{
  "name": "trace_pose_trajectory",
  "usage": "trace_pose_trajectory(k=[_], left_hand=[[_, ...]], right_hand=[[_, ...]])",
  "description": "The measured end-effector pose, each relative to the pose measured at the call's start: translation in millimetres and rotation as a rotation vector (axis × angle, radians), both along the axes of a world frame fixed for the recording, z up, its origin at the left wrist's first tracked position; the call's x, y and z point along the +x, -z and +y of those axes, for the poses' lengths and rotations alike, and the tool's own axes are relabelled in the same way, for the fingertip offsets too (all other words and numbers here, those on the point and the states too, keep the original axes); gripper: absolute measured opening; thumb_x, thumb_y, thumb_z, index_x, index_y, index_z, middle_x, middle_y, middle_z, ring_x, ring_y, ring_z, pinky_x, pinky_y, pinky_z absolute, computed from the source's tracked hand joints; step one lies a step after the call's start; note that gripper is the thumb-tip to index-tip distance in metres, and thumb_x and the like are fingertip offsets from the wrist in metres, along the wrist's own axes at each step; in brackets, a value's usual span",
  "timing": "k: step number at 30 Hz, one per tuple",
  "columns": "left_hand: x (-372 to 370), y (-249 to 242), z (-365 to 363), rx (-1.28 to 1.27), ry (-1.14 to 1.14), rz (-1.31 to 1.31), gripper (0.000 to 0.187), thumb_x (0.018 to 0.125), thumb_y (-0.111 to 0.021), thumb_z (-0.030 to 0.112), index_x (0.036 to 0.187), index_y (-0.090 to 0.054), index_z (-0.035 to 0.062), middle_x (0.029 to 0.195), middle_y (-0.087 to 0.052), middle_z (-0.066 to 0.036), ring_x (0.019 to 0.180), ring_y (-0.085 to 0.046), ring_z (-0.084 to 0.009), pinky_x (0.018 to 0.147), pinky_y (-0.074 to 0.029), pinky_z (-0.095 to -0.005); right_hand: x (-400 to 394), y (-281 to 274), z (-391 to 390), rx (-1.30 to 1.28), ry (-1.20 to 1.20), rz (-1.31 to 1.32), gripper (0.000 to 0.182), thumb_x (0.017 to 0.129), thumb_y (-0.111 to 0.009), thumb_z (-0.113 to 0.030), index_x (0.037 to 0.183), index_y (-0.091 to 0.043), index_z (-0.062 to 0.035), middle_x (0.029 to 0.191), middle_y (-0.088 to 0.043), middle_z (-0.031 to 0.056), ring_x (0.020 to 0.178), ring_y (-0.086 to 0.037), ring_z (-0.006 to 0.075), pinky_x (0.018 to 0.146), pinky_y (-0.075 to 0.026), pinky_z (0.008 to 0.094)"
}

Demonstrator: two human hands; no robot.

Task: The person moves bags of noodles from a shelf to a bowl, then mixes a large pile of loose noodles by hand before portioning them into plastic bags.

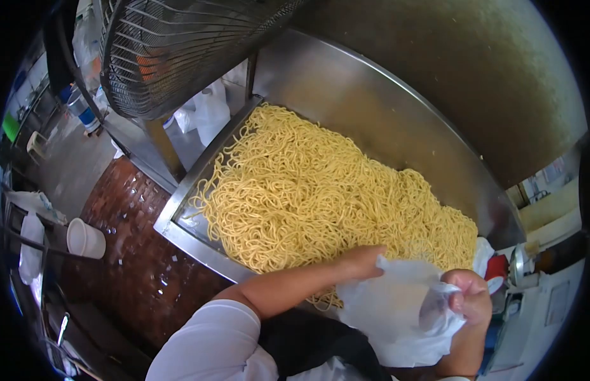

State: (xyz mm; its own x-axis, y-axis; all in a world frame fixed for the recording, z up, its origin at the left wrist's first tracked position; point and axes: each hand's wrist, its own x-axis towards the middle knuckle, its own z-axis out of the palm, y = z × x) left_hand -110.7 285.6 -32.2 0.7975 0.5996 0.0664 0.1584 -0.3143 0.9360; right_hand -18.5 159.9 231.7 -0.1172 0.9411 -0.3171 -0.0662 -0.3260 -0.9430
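A thin, translucent white plastic bag (387, 317) is stretched between my two hands in front of my body, its mouth spread apart. My left hand (363, 261) grips the bag's upper left edge, its fingers partly hidden. On the other side, my right hand (471, 295) has its fingers curled round the bag's right edge. Just beyond the bag, a large heap of yellow noodles (307, 190) lies loose in a wide stainless steel tray (384, 117). Part of the heap's near edge is hidden by my left forearm and the bag.
A big caged fan (180, 54) looms over the tray's far left corner. White plastic jugs (210, 111) stand behind it. A white bucket (85, 239) sits on the wet brick-red floor (139, 267). At the right are a red object (496, 267) and a metal bowl (517, 265).
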Motion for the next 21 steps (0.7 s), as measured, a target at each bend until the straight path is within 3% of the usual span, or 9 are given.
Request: trace_pose_trajectory(k=[2, 3, 5, 6, 8, 11, 13, 15, 21], left_hand=[[-9.6, 13.3, 8.7, -0.284, 0.309, 0.170, 0.050, 0.081, -0.075, 0.030, 0.119, -0.057, 0.0020, 0.099, -0.068, -0.012, 0.091, -0.065, -0.0293, 0.084, -0.052, -0.0389], [-21.3, 20.3, 9.0, -0.283, 0.311, 0.172, 0.050, 0.081, -0.075, 0.030, 0.119, -0.057, 0.0020, 0.099, -0.068, -0.012, 0.091, -0.065, -0.0293, 0.084, -0.052, -0.0389], [-47.7, 29.9, 5.9, -1.243, 0.336, -0.225, 0.027, 0.085, -0.072, 0.025, 0.101, -0.063, 0.0052, 0.076, -0.062, -0.002, 0.071, -0.061, -0.0158, 0.066, -0.051, -0.0312], [-52.9, 29.2, 1.7, -1.248, 0.333, -0.226, 0.027, 0.085, -0.072, 0.025, 0.101, -0.063, 0.0052, 0.076, -0.062, -0.002, 0.071, -0.061, -0.0158, 0.066, -0.051, -0.0312], [-62.7, 17.7, -6.2, -1.653, 0.106, -0.381, 0.021, 0.089, -0.068, 0.022, 0.103, -0.062, 0.0073, 0.070, -0.056, 0.002, 0.062, -0.054, -0.0097, 0.053, -0.043, -0.0238], [-34.9, 42.2, -22.4, -1.585, 0.298, -0.450, 0.023, 0.092, -0.064, 0.028, 0.104, -0.062, 0.0079, 0.066, -0.051, 0.003, 0.057, -0.047, -0.0084, 0.050, -0.036, -0.0226], [-42.1, 5.3, -36.7, -1.538, 0.207, -0.431, 0.030, 0.094, -0.061, 0.037, 0.105, -0.062, 0.0093, 0.063, -0.046, 0.003, 0.053, -0.040, -0.0096, 0.049, -0.033, -0.0255], [-41.3, 13.9, -44.2, -1.028, 0.142, -0.052, 0.035, 0.093, -0.061, 0.042, 0.105, -0.062, 0.0100, 0.063, -0.045, 0.003, 0.054, -0.039, -0.0098, 0.049, -0.031, -0.0270], [-70.5, 53.1, -48.8, -1.245, 0.160, -0.133, 0.034, 0.097, -0.056, 0.039, 0.107, -0.062, 0.0067, 0.068, -0.054, 0.000, 0.061, -0.051, -0.0118, 0.056, -0.043, -0.0295]], right_hand=[[21.4, -8.5, -5.4, 0.088, -0.064, -0.054, 0.022, 0.081, -0.074, -0.014, 0.078, -0.060, 0.0013, 0.077, -0.063, 0.0047, 0.066, -0.058, 0.0118, 0.060, -0.043, 0.0243], [34.7, -11.8, -6.8, 0.180, -0.133, -0.108, 0.020, 0.081, -0.075, -0.011, 0.077, -0.060, 0.0006, 0.076, -0.063, 0.0037, 0.066, -0.058, 0.0107, 0.059, -0.043, 0.0246], [61.9, -16.7, -6.9, 0.141, -0.066, -0.438, 0.017, 0.080, -0.075, -0.009, 0.078, -0.060, -0.0004, 0.075, -0.063, 0.0026, 0.065, -0.057, 0.0098, 0.058, -0.044, 0.0248], [73.6, -19.9, -5.0, 0.100, -0.004, -0.770, 0.015, 0.079, -0.074, -0.006, 0.079, -0.060, -0.0014, 0.074, -0.063, 0.0015, 0.064, -0.057, 0.0089, 0.058, -0.044, 0.0250], [95.8, -11.9, 16.8, 0.056, 0.149, -0.858, 0.014, 0.078, -0.074, -0.006, 0.081, -0.061, -0.0025, 0.075, -0.063, 0.0008, 0.065, -0.057, 0.0083, 0.059, -0.044, 0.0249], [132.9, 10.7, 67.4, 0.137, 0.355, -0.929, 0.015, 0.077, -0.075, -0.006, 0.084, -0.061, -0.0038, 0.077, -0.063, 0.0006, 0.068, -0.056, 0.0077, 0.062, -0.045, 0.0247], [125.7, 21.7, 110.0, 0.162, 0.359, -1.093, 0.015, 0.077, -0.075, -0.008, 0.083, -0.062, -0.0033, 0.077, -0.063, 0.0008, 0.073, -0.056, 0.0079, 0.065, -0.045, 0.0254], [130.5, 50.3, 150.8, 0.314, 0.233, -1.290, 0.015, 0.076, -0.075, -0.010, 0.084, -0.066, -0.0022, 0.078, -0.066, 0.0056, 0.075, -0.061, 0.0142, 0.069, -0.048, 0.0300], [44.4, 79.5, 211.7, 0.294, -0.054, -1.602, 0.023, 0.073, -0.076, -0.016, 0.092, -0.070, -0.0046, 0.087, -0.069, 0.0156, 0.085, -0.067, 0.0315, 0.076, -0.051, 0.0399]])
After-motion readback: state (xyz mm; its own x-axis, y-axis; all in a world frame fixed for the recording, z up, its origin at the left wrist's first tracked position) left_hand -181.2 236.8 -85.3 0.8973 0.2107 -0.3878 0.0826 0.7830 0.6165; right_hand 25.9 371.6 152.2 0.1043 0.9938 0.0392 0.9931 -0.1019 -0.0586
